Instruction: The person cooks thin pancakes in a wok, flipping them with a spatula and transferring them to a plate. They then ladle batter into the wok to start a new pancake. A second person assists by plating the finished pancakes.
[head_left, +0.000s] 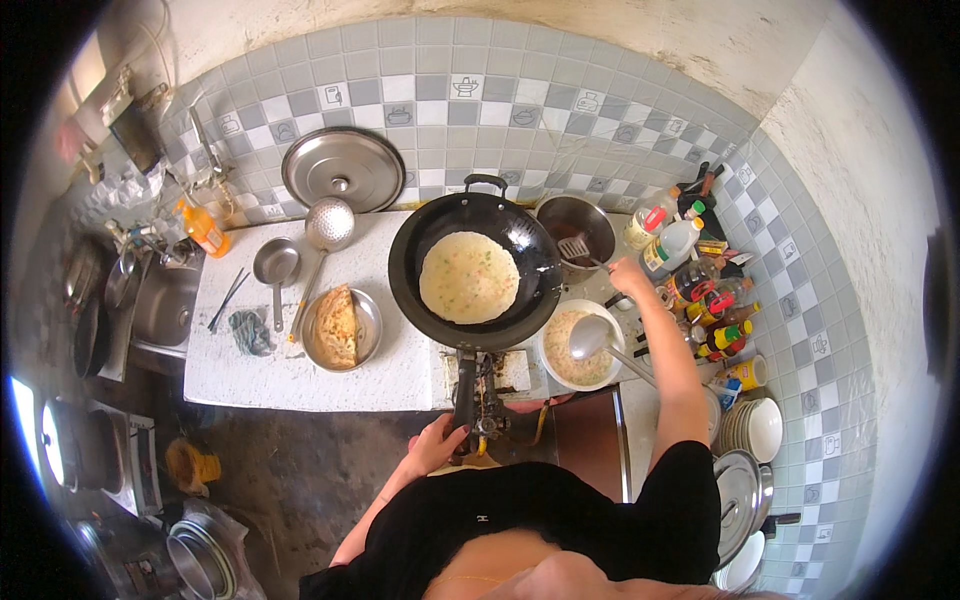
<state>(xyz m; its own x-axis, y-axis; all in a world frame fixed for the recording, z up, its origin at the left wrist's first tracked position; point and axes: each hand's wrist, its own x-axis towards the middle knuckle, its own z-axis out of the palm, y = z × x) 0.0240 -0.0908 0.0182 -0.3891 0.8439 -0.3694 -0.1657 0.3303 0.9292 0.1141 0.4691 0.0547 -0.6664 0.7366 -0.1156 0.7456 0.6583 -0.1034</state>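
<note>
My left hand (439, 445) grips the long handle of a black wok (540, 259) on the stove. A round, pale pancake (469, 277) with green and reddish bits lies in the wok. At the right, my right hand (628, 276) is closed on the handle of a slotted metal spatula (575, 248), whose blade is over a deep steel pot (592, 210). Below that pot stands a white bowl of batter (564, 349) with a steel ladle (589, 337) in it. On the left, a folded browned pancake (337, 328) rests in a steel bowl (370, 309).
A skimmer (330, 223), small saucepan (277, 262), dark chopsticks (229, 300) and green cloth (250, 333) lie on the white counter (300, 394). A large lid (343, 169) leans on the tiles. Bottles (673, 246) and stacked plates (763, 430) stand right; a sink (165, 300) is left.
</note>
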